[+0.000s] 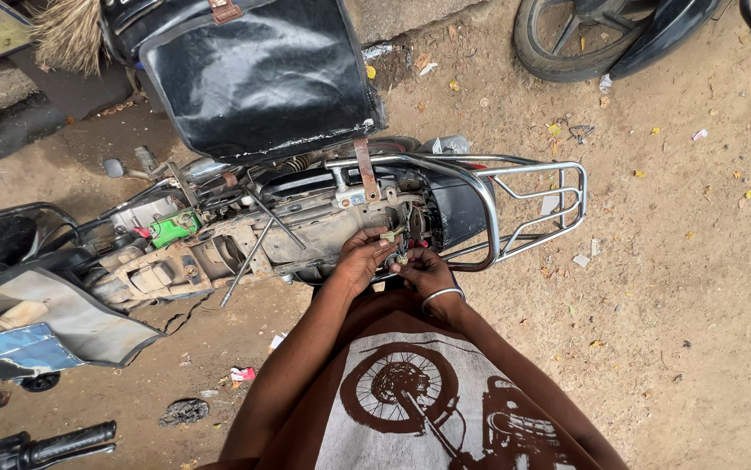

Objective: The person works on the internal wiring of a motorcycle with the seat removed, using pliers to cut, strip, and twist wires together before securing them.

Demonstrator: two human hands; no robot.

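A stripped scooter (245,239) lies across the dirt with its black seat (258,74) tipped up and its dusty frame bare. At the rear, beside the chrome carrier rack (532,187), my left hand (360,261) pinches a small pale connector (390,235) among the wiring. My right hand (426,274), with a metal bangle on its wrist, holds the wires just below it. Both hands touch at the same spot, and the fingertips hide the small parts.
A green part (175,228) sits in the open frame to the left. Grey body panels (53,326) lie at the left. A handlebar grip (66,442) shows at bottom left. Another vehicle's wheel (567,39) stands at top right. Litter dots the sandy ground.
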